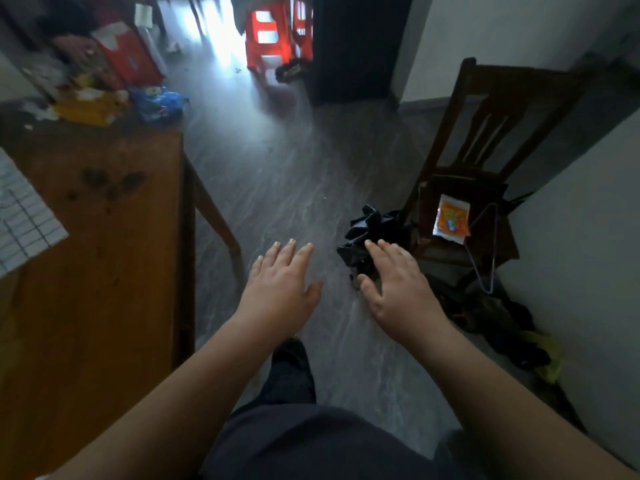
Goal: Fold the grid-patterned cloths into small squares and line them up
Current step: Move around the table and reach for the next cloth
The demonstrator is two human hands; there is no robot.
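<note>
A white grid-patterned cloth (24, 216) lies on the wooden table (104, 271) at the far left, cut off by the frame edge. My left hand (282, 289) and my right hand (394, 289) are both stretched out over the grey floor to the right of the table, palms down, fingers apart, holding nothing. Both hands are well away from the cloth. My right hand hovers in front of a black folded umbrella (370, 230) on the floor.
A dark wooden chair (485, 161) with an orange packet (452, 220) on its seat stands at the right by the wall. Snack bags and boxes (104, 88) clutter the table's far end. Red plastic stools (273, 36) stand at the back. Dark items lie by the right wall.
</note>
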